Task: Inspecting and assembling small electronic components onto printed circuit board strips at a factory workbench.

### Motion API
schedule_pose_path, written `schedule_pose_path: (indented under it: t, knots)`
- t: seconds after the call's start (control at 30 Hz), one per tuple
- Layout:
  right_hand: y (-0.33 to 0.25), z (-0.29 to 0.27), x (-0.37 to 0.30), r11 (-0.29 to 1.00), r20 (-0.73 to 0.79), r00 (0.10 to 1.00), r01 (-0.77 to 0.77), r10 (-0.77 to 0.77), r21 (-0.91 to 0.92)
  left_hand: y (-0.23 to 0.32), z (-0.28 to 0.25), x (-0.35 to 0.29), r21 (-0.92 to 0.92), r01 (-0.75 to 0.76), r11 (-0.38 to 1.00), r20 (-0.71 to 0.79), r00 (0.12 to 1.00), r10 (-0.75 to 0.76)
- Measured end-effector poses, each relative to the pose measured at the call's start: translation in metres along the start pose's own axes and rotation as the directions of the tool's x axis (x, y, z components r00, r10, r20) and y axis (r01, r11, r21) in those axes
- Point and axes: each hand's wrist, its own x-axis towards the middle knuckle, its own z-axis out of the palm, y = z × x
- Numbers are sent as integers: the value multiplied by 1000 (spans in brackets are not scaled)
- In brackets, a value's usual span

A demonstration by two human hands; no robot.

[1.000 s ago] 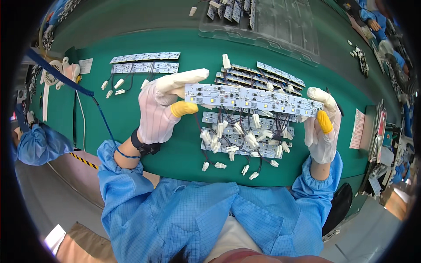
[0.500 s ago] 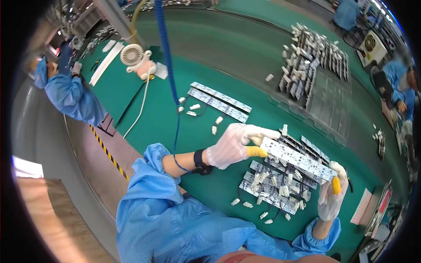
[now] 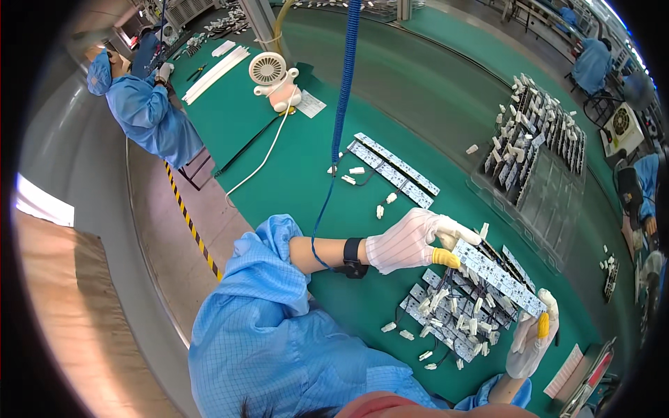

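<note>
A long white circuit board strip [image 3: 496, 275] spans both hands, tilted down to the right above the bench. My left hand [image 3: 411, 240], in a striped white glove with a yellow thumb tip, pinches its left end. At the other end my right hand [image 3: 535, 336], gloved the same way, grips the corner. Under the strip lies a pile of circuit boards [image 3: 435, 317] with white plug connectors and dark wires. Two more strips [image 3: 394, 171] rest side by side farther off, with loose-looking connectors [image 3: 357, 171] around them. A blue coiled cord [image 3: 346, 83] hangs down to my left wrist.
A clear plastic tray [image 3: 540, 226] with many upright boards [image 3: 533, 132] stands far right. On the green bench [image 3: 279, 181] are a small fan [image 3: 275, 80] and white strips [image 3: 216, 73]. A co-worker in blue [image 3: 143, 111] is at left. Papers [image 3: 563, 369] lie near right.
The view has swung, so the bench things appear farther right and the co-worker shows more fully. Both hands still hold the same strip, which looks a little steeper.
</note>
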Motion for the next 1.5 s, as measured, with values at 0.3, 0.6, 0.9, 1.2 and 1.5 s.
schedule_pose_path:
  t: [0.3,0.6,0.9,1.2,1.5]
  knots:
    - [-9,4,-3,997,0,998,-63,64,-43,-1,5,1,-31,-23,999,-17,1000,22]
    - [3,-29,-3,995,273,961,-24,50,-97,-2,5,1,-19,-15,1000,-29,999,15]
    - [1,-26,-3,990,249,964,-66,95,-122,-2,6,1,-86,-25,996,-26,999,23]
    - [8,-14,-1,1000,35,999,-4,3,12,5,3,0,-82,44,996,6,999,-44]
    - [14,-24,-2,998,75,997,-32,28,53,0,5,-3,-155,86,984,35,996,-81]
